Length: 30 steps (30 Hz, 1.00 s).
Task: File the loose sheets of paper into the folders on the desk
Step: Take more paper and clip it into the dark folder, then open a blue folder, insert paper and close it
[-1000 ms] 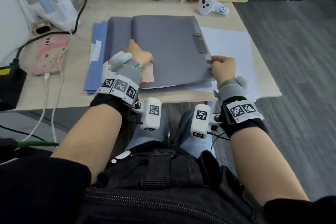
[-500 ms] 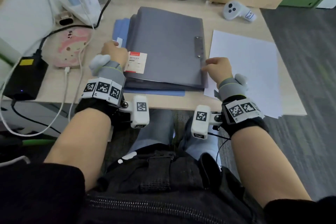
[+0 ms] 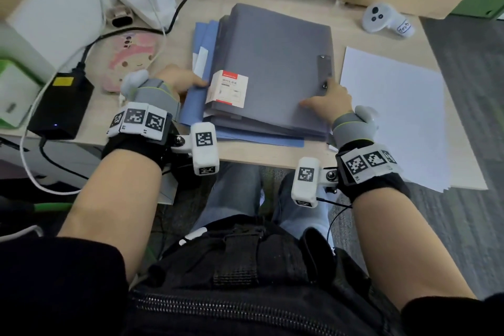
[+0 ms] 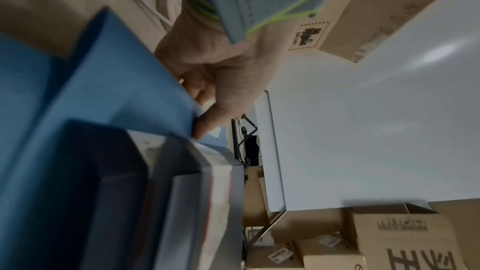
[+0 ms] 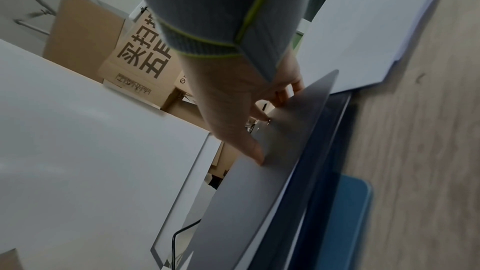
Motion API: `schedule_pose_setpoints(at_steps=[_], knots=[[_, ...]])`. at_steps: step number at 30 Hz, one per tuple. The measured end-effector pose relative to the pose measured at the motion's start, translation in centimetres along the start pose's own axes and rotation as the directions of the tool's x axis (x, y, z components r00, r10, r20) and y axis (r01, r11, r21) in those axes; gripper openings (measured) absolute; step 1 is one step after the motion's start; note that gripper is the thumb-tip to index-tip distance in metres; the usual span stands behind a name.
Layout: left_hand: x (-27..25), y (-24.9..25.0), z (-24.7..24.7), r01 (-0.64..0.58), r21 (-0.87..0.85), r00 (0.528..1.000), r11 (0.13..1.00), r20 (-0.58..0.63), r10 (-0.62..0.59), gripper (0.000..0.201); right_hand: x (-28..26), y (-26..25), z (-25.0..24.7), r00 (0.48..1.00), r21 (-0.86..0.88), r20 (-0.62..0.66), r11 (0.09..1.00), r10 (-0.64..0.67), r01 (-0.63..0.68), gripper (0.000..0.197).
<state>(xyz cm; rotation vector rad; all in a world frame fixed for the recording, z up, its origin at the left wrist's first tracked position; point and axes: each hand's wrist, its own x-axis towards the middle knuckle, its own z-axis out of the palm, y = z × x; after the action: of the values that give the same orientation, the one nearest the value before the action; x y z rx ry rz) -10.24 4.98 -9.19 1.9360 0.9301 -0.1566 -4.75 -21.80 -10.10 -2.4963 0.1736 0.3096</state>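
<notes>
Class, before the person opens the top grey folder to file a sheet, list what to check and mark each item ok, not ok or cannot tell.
1. Top grey folder lies on top of the stack: ok.
2. Right hand at the folder's right edge near the metal clip: ok.
3. Left hand steadies the blue folders: ok.
4. Loose sheets lie right of the stack: ok.
5. Clip released: cannot tell.
6. Stack squared up: not ok, edges are staggered.
</notes>
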Motion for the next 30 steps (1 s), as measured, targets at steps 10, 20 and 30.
schedule_pose_setpoints(at_steps=[10,20,30], knots=[[-0.3,-0.1,-2.0,-0.135,-0.278,0.991,0.951,-0.057,0.124,0.034,-0.2,-2.7,0.0,0.977,-0.073,0.089,0.977,-0.196,0.202,0.053],[-3.2,0.5,-6.8,-0.38,-0.16,0.905,0.911,-0.265,0.331,0.028,-0.7,-4.2,0.8,0.947,-0.068,0.187,0.958,-0.26,0.277,0.054],[-5.4,0.1,-10.5,-0.517,-0.181,0.814,0.836,-0.408,0.415,0.03,-2.2,-6.3,2.2,0.923,-0.068,0.246,0.945,-0.294,0.319,0.056]])
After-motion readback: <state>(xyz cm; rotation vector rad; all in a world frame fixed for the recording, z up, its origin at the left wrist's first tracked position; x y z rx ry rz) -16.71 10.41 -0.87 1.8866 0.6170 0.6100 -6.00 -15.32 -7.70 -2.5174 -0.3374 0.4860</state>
